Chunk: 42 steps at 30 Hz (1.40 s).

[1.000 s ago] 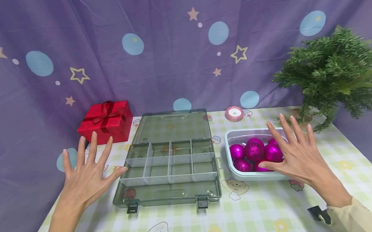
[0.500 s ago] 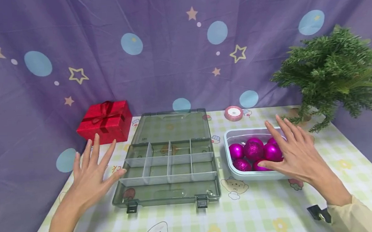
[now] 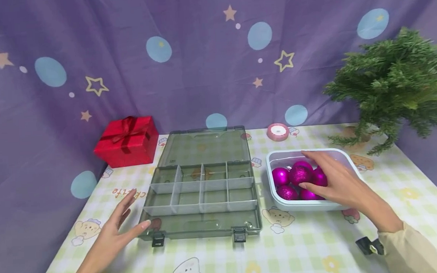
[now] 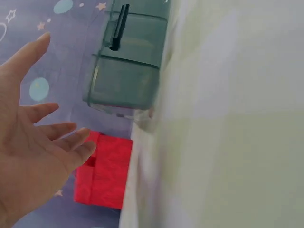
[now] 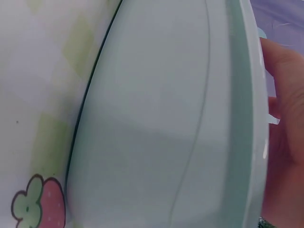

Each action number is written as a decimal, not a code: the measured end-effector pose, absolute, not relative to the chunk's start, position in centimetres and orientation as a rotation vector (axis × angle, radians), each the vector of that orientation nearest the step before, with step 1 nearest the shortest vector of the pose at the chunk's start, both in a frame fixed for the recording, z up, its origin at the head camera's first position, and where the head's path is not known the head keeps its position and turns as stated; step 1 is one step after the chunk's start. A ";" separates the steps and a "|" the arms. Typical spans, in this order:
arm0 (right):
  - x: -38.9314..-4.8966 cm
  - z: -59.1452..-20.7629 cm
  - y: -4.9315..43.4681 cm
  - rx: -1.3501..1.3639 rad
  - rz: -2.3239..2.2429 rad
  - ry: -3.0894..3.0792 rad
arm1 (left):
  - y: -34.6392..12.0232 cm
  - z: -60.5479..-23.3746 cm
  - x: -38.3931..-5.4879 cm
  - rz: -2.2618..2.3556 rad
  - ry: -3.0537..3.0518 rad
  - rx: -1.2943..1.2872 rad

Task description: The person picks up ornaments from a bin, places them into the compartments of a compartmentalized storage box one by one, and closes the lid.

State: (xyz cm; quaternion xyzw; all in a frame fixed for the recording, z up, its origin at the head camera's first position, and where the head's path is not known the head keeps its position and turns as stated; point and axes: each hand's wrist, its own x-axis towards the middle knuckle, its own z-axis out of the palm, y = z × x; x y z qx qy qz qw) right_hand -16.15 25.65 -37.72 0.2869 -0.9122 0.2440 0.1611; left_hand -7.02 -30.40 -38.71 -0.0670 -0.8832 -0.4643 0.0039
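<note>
My right hand (image 3: 343, 188) hovers over a pale blue tub (image 3: 302, 206), thumb and fingers spread apart above several shiny magenta Christmas baubles (image 3: 300, 175). In the right wrist view the tub's side wall (image 5: 152, 118) fills the frame, hiding the baubles, and part of my right hand (image 5: 287, 109) shows beyond the rim. My left hand (image 3: 113, 237), holding nothing, is at the near left corner of a grey-green see-through compartment box (image 3: 207, 225) with its lid folded back. The left wrist view shows this hand (image 4: 33, 147) with loosely bent fingers near the box (image 4: 126, 80).
A red gift box (image 3: 127, 142) with a ribbon bow stands at the back left. Behind the tub lie a pink ribbon roll (image 3: 278, 132) and a small green tree (image 3: 395, 80). A purple curtain (image 3: 201, 80) rises behind the checked tablecloth (image 3: 216, 260).
My left hand has lowered toward the near left corner of the compartment box, its spread fingers now relaxed. My right hand has come down over the tub, its fingers bending toward the baubles.
</note>
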 end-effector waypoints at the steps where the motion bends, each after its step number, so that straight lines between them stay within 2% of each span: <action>1: -16.3 -37.8 25.7 0.828 0.687 -2.602 | -30.5 -38.8 -7.0 -1.488 -2.772 -0.200; 25: -17.1 -38.4 25.5 0.858 0.643 -2.602 | -32.1 -41.3 -6.7 -1.598 -2.822 -0.237; 42: -17.1 -37.2 24.9 0.849 0.784 -2.521 | -32.3 -41.4 -6.8 -1.553 -2.856 -0.186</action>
